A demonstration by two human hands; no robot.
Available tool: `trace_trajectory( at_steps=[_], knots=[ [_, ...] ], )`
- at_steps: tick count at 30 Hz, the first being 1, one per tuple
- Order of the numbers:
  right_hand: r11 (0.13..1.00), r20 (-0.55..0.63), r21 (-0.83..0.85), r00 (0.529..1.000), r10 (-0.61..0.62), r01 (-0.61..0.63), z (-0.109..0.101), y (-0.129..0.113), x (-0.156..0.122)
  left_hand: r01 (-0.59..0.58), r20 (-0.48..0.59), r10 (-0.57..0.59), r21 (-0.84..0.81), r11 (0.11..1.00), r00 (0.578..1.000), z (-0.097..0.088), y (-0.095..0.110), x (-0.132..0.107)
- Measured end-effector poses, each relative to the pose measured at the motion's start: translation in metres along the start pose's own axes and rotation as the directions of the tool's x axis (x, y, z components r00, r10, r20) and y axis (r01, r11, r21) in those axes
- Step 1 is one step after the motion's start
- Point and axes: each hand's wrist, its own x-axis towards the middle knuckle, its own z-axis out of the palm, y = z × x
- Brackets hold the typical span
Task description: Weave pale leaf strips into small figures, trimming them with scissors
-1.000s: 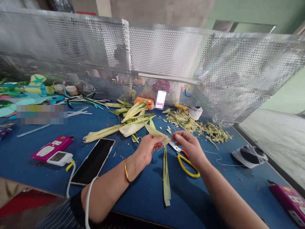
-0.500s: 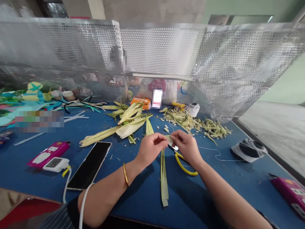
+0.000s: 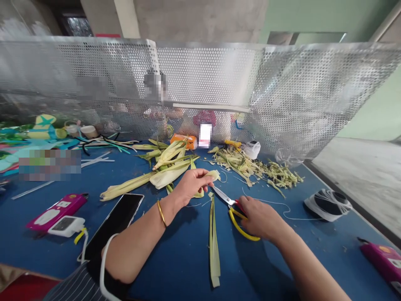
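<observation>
My left hand pinches a folded pale green leaf strip above the blue table. My right hand rests on the yellow handles of a pair of scissors lying on the table, fingers curled over them. A long leaf strip lies flat between my two arms, pointing toward me. A pile of whole green leaves sits just behind my left hand.
Leaf trimmings heap at the back right. A black phone, pink device and white charger lie at left. A thread spool sits at right, another pink device at far right. A perforated metal screen walls the back.
My right hand let go of the leaf piece and dropped onto the scissors' handles. My left hand kept the folded leaf and lifted it slightly away from me.
</observation>
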Motion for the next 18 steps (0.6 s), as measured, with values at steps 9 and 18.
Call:
trace_trajectory(
  at_steps=[9,18],
  knots=[
    [0.998,-0.109,0.063,0.994,0.023,-0.016,0.017,0.003,0.016,-0.029,-0.023,0.026,-0.163,0.986,0.999,-0.008,0.001,-0.006],
    [0.223,-0.132,0.964,0.989,-0.074,0.145,0.012,-0.001,0.015,-0.112,-0.137,0.091,-0.157,0.981,0.986,-0.018,0.003,-0.004]
  ],
)
